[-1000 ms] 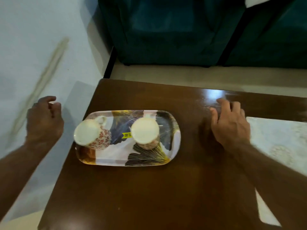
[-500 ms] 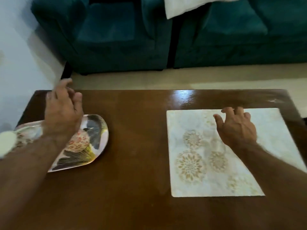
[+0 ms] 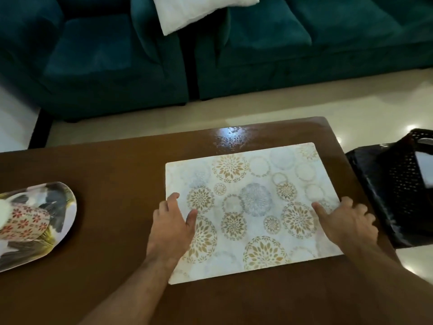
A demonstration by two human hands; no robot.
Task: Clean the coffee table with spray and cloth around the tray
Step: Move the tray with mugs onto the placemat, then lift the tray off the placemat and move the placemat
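Both hands lie on the mat (image 3: 248, 202), left hand (image 3: 172, 227) at its left edge, right hand (image 3: 346, 225) at its right edge, fingers spread and released. The tray (image 3: 63, 207) with a cup (image 3: 23, 221) sits at the surface's (image 3: 112, 181) left edge. Sliding the mat leftward could bump the tray; neither spray nor cloth is visible.

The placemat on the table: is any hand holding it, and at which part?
Both hands are at the placemat: left hand at its left edge, right hand at its right edge. Whether the fingers grip it or only rest cannot be told.
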